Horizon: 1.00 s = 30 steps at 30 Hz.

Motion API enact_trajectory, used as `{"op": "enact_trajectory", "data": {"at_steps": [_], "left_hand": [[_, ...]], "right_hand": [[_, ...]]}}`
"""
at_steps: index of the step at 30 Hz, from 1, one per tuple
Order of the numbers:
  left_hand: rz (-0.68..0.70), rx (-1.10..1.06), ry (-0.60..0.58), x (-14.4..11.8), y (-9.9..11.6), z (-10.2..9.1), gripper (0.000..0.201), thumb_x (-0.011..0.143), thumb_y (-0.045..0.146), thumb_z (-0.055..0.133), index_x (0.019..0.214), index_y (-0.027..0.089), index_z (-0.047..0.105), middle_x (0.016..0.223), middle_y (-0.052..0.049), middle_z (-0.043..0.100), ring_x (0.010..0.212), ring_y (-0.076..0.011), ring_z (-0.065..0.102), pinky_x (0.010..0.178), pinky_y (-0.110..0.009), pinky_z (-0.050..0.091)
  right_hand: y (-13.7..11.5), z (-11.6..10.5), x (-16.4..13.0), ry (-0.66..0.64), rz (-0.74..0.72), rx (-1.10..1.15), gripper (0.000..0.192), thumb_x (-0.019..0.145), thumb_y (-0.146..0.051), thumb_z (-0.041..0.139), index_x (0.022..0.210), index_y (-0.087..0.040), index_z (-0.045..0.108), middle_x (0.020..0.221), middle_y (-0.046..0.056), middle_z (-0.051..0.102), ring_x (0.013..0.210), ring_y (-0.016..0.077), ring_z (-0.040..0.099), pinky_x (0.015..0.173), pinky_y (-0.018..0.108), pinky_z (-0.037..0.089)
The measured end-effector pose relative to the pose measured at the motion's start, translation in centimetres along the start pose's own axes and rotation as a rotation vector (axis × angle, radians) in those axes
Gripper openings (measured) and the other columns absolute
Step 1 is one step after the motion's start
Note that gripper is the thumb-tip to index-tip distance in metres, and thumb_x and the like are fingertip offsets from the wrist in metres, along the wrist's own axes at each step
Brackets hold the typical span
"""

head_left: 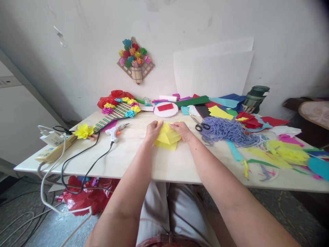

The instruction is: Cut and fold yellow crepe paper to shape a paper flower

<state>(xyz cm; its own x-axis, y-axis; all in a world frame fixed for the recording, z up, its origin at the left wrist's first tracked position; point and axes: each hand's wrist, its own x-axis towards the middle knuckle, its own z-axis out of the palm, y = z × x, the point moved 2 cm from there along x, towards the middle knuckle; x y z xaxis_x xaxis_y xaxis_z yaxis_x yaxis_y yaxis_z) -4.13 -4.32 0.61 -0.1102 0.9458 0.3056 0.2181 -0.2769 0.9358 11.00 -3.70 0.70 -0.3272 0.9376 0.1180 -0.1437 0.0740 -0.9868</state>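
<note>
1. Nearest the camera: both bare forearms stretched forward from the lap over the near edge of the pale table [133,164], converging toward its middle.
2. Left hand [153,130] palm down, fingers curled, pinching the left edge of the folded yellow tissue paper [167,138]; grip closed on the paper.
3. Right hand [183,130] palm down likewise, fingertips pressed onto the paper's upper right edge, closed on it.
4. Yellow tissue paper lying flat on the table centre, between and partly under both hands, several layers fanned out at the near side.
5. Left of the hands: white glue gun [115,131] with black cord trailing off the table edge; further left a yellow paper flower [83,131] on a woven strip decoration.
6. Right of the hands: black-handled scissors [202,126] just beside a heap of lilac yarn [228,132]; loose coloured paper scraps beyond.
7. Behind the hands: round white disc [166,110] bearing a red rectangle.
8. Far wall: hanging basket of paper flowers [135,60]; white sheets leaning to the right.
9. No readable writing or brand visible anywhere.
</note>
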Motion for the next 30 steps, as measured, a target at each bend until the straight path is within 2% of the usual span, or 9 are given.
{"op": "enact_trajectory", "data": {"at_steps": [4, 9, 14, 19, 26, 30], "left_hand": [[-0.005, -0.041, -0.012, -0.13, 0.13, 0.05, 0.035, 0.067, 0.044, 0.057, 0.058, 0.017, 0.036, 0.05, 0.006, 0.028, 0.044, -0.0044, 0.029, 0.041, -0.017, 0.021], [0.005, -0.035, 0.009, -0.08, 0.06, -0.05, 0.035, 0.066, 0.044, 0.057, 0.057, 0.017, 0.036, 0.049, 0.006, 0.028, 0.044, -0.0044, 0.029, 0.04, -0.018, 0.019], [-0.012, -0.05, 0.023, -0.02, -0.19, -0.04, 0.036, 0.066, 0.048, 0.056, 0.058, 0.017, 0.038, 0.048, 0.007, 0.03, 0.042, -0.0048, 0.031, 0.039, -0.017, 0.021], [-0.033, -0.104, 0.008, -0.16, -0.1, -0.01, 0.038, 0.067, 0.052, 0.053, 0.06, 0.017, 0.04, 0.049, 0.006, 0.035, 0.042, -0.0055, 0.036, 0.04, -0.018, 0.027], [-0.076, -0.132, -0.051, -0.36, 0.11, 0.21, 0.039, 0.066, 0.054, 0.053, 0.064, 0.016, 0.044, 0.05, 0.005, 0.039, 0.043, -0.0065, 0.04, 0.041, -0.018, 0.03], [-0.092, -0.163, -0.106, -0.69, 0.59, 0.28, 0.039, 0.067, 0.054, 0.051, 0.066, 0.016, 0.046, 0.051, 0.003, 0.043, 0.045, -0.0082, 0.042, 0.043, -0.02, 0.032]], "right_hand": [[0.08, -0.03, 0.06, 0.023, -0.004, -0.016, 0.03, 0.059, -0.044, 0.065, 0.061, -0.015, 0.055, 0.055, 0.0, 0.059, 0.049, 0.0123, 0.053, 0.047, 0.023, 0.04], [-0.04, -0.08, 0.03, 0.027, 0.005, 0.079, 0.035, 0.063, -0.049, 0.058, 0.066, -0.014, 0.059, 0.058, 0.003, 0.062, 0.053, 0.0152, 0.056, 0.052, 0.026, 0.043], [-0.31, -0.41, 0.05, -0.022, -0.029, 0.097, 0.025, 0.06, -0.031, 0.06, 0.081, -0.017, 0.063, 0.07, 0.002, 0.065, 0.061, 0.0152, 0.058, 0.059, 0.026, 0.044], [-0.5, -0.11, -0.15, -0.153, -0.046, 0.1, 0.047, 0.053, -0.015, 0.057, 0.099, -0.022, 0.06, 0.09, 0.001, 0.065, 0.067, 0.0137, 0.059, 0.063, 0.028, 0.046], [-0.14, 0.03, -0.06, -0.093, -0.031, 0.079, 0.039, 0.055, -0.013, 0.057, 0.093, -0.02, 0.066, 0.079, 0.0, 0.067, 0.064, 0.0114, 0.058, 0.063, 0.025, 0.045], [0.03, 0.08, 0.06, -0.055, -0.023, 0.062, 0.035, 0.054, -0.015, 0.059, 0.087, -0.019, 0.068, 0.079, 0.001, 0.068, 0.065, 0.0122, 0.059, 0.063, 0.026, 0.046]]}}
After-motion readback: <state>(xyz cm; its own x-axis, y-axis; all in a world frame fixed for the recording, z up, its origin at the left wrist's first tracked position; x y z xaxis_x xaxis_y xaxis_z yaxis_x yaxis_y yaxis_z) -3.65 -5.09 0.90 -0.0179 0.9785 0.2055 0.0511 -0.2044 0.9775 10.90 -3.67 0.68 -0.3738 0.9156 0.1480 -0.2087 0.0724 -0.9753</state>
